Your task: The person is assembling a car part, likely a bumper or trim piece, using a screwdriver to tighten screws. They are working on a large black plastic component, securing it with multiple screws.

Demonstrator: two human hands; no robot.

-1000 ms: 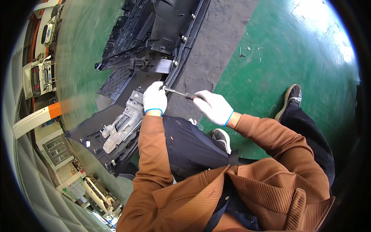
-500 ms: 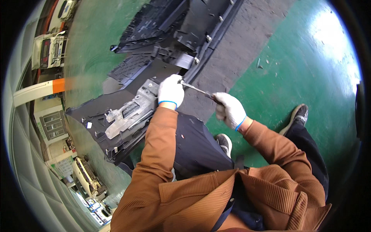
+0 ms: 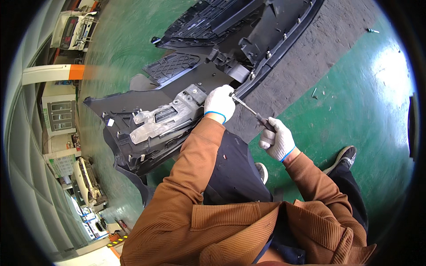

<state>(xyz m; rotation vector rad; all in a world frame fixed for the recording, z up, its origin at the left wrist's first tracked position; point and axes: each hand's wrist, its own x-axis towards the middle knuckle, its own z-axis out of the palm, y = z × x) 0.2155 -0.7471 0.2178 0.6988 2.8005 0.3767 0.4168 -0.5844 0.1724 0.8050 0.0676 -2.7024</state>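
Note:
A large black car bumper [image 3: 128,99] lies with its inner side up in front of me. White-gloved, my left hand [image 3: 220,101] is closed at its near edge, the fingertips partly hidden. My right hand [image 3: 279,139], also gloved, grips the dark handle of a screwdriver [image 3: 248,107]. The metal shaft slants up and left to the fingers of my left hand, where its tip meets the bumper's edge; the exact contact is hidden. Left of my left hand, a worn grey bracket [image 3: 151,126] is set in the bumper.
The bumper's long rim with several fasteners [image 3: 268,55] runs to the upper right, beside a dark grey mat [image 3: 319,57]. Small loose pieces [image 3: 314,93] lie on the green floor [image 3: 350,106]. My leg [image 3: 235,173] is close to the bumper. Car parts stand far left.
The view has shifted, so the bumper appears farther right. My right hand has dropped slightly relative to the left, and the screwdriver slants more steeply. Both hands keep their hold.

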